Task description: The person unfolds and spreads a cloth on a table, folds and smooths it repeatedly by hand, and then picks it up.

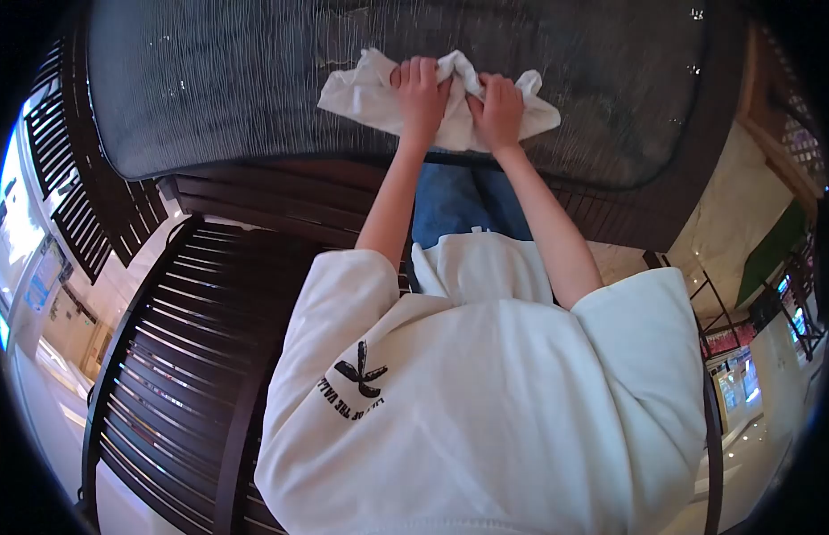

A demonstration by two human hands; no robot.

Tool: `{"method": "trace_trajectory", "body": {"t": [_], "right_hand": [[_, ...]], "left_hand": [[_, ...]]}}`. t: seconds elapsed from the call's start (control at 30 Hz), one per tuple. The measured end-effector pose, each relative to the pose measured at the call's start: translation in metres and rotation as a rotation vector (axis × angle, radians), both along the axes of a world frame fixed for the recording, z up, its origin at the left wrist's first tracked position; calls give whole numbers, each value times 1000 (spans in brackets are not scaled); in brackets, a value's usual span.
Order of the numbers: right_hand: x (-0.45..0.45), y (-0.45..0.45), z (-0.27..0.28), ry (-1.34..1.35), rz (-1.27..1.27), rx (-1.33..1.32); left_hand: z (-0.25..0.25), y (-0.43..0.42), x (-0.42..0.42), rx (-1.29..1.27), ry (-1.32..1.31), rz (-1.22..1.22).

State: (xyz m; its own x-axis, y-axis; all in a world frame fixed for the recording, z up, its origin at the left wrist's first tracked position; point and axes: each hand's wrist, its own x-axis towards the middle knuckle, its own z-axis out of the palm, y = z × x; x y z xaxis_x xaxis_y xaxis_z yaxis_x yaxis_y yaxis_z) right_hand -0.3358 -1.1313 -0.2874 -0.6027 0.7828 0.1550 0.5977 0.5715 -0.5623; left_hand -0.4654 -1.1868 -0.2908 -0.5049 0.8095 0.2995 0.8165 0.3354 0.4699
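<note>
A crumpled white cloth (365,100) lies near the front edge of a dark, glossy tabletop (245,80) with a streaked surface. My left hand (422,96) grips the left half of the cloth, its fingers curled into the folds. Close beside it, my right hand (498,109) is closed on the right half, bunching the fabric. A raised fold of cloth stands between the two hands, and both ends spread outward on the table. The fingertips of both hands are partly hidden in the cloth.
A dark slatted chair (187,357) stands at the lower left, below the table edge. More dark slats (85,214) are at the far left. Dark metal frames (718,303) stand on the right, beside a light floor (731,201).
</note>
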Motion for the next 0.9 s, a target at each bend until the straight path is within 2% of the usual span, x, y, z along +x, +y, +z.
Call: {"method": "trace_trajectory", "body": {"t": [0.3, 0.5, 0.67, 0.9], "right_hand": [[-17, 22, 7, -24, -59, 6], [-67, 97, -5, 20, -124, 115], [-91, 123, -13, 19, -156, 201], [-92, 122, -12, -87, -163, 170]], "left_hand": [[6, 11, -12, -70, -125, -23], [-5, 84, -81, 53, 40, -236], [-15, 113, -99, 15, 87, -196], [-17, 118, -100, -12, 129, -176]]}}
